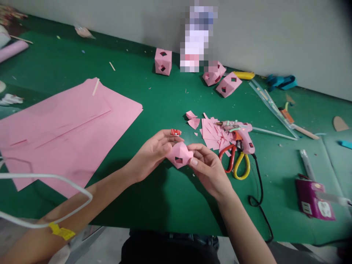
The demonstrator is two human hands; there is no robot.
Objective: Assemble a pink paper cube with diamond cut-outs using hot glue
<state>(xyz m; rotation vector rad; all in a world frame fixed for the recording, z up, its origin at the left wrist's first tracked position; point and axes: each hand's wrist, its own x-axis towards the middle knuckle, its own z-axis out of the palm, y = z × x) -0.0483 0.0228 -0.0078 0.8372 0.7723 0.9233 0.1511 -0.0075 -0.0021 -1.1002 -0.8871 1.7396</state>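
Note:
A folded pink paper shape [181, 151] with a dark cut-out hole is held up over the green table between both my hands. My left hand [156, 152] pinches its left side; one finger wears a red patterned wrap. On the right edge, my right hand [207, 167] grips the paper between thumb and fingers. Beyond the hands lie pink paper scraps [210, 134], with a pink glue gun [242, 134] resting partly over them. Scissors [239, 163] with a red and a yellow handle loop lie beside my right hand.
Large pink paper sheets [68, 135] cover the left. Finished-looking pink paper boxes [163, 62] stand near the wall, beside a blurred-out object [195, 40]. A purple power block [315, 200] sits right, a black cord [260, 183] nearer. A white cable [68, 179] crosses above my left forearm.

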